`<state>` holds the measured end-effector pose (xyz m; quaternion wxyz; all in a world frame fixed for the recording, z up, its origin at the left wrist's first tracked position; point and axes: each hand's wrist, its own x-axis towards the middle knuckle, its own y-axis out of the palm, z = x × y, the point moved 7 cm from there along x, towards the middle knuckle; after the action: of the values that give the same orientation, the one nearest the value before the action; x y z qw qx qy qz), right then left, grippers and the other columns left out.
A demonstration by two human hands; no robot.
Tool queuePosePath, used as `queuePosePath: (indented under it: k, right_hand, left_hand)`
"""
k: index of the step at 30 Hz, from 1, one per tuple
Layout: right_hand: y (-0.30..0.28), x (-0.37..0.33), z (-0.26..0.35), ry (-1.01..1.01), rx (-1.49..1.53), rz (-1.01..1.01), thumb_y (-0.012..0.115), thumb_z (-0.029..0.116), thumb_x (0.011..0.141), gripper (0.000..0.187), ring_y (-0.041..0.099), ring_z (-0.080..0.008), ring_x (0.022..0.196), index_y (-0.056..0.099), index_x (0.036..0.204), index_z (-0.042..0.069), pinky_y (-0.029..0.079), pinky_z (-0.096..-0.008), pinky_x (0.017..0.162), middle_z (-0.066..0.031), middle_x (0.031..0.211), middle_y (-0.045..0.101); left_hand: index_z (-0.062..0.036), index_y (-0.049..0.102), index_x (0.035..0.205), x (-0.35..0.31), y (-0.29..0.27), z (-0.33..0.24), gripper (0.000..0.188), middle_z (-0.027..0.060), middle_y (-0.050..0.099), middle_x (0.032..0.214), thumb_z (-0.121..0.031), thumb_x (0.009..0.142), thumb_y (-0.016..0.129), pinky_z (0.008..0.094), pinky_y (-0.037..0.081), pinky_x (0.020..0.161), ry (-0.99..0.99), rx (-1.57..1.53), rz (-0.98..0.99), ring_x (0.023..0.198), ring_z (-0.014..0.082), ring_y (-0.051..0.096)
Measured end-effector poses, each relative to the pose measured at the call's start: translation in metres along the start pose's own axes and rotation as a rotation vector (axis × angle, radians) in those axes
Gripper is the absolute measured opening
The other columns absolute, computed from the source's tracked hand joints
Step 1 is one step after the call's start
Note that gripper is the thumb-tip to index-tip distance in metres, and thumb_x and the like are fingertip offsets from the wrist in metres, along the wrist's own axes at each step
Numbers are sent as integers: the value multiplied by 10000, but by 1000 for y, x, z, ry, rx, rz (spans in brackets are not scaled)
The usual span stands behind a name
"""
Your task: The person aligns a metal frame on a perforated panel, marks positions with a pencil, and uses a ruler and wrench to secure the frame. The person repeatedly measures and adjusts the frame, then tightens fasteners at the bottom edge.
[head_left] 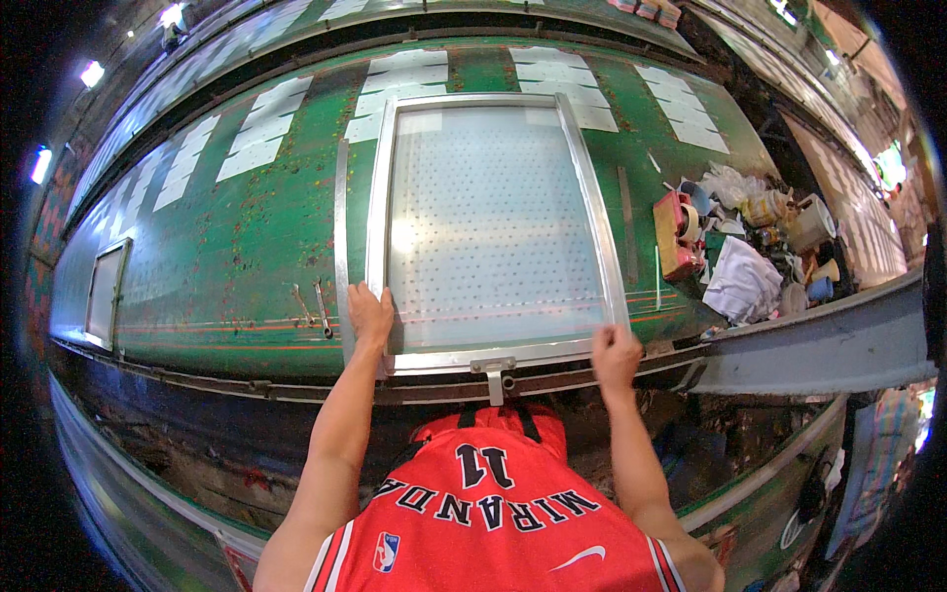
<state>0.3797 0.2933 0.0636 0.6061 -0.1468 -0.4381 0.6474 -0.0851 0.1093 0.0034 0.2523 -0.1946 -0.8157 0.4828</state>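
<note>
A large screen-printing frame [588, 187] with aluminium rails lies on the green table in front of me. Its pale, see-through mesh [493, 227] shows rows of small dark dots. My left hand [370, 316] grips the left rail near the close corner, beside a long metal strip [341, 227]. At the close right corner is my right hand [617, 357], its fingers curled closed and slightly blurred; what they hold, if anything, is hidden. A metal bracket [494, 379] sits at the middle of the frame's near rail, over the table's edge.
Rows of white sheets [406, 79] lie along the far side of the green table [266, 237]. Wrenches [323, 308] rest left of the frame. A smaller frame [105, 294] lies far left. To the right are a red tape dispenser [677, 237], crumpled white cloth [742, 281] and piled containers.
</note>
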Motion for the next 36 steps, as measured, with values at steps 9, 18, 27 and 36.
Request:
queuePosePath:
  k: [9, 18, 27, 36]
  right_hand:
    - [45, 78, -105, 151, 5, 152, 786, 374, 820, 590, 642, -353, 1004, 655, 1189, -68, 504, -420, 912, -213, 1081, 659]
    - [45, 74, -97, 136, -7, 221, 803, 434, 778, 684, 614, -391, 1059, 647, 1187, -92, 477, -457, 941, -233, 1091, 648]
    - [45, 79, -98, 170, 9, 225, 798, 405, 796, 562, 654, -361, 963, 695, 1096, -59, 510, -439, 847, -213, 1035, 678]
    - [52, 91, -103, 182, -48, 228, 778, 394, 802, 521, 675, -337, 925, 708, 1070, -47, 525, -412, 860, -198, 1024, 689]
  left_hand:
    - [82, 572, 1118, 0, -1, -1, 437, 242, 541, 1101, -254, 882, 722, 495, 467, 916, -8, 17, -1, 1062, 428, 556]
    - [75, 569, 1126, 1, 3, 3, 438, 238, 543, 1104, -254, 882, 726, 498, 465, 923, -13, 7, 12, 1068, 428, 552]
    - [62, 568, 1117, -2, -3, -3, 433, 229, 545, 1090, -256, 874, 734, 499, 467, 903, -47, 10, 16, 1052, 429, 553]
    - [53, 567, 1148, -3, -2, -2, 456, 224, 547, 1099, -251, 859, 744, 505, 461, 916, -50, 5, -3, 1075, 425, 540]
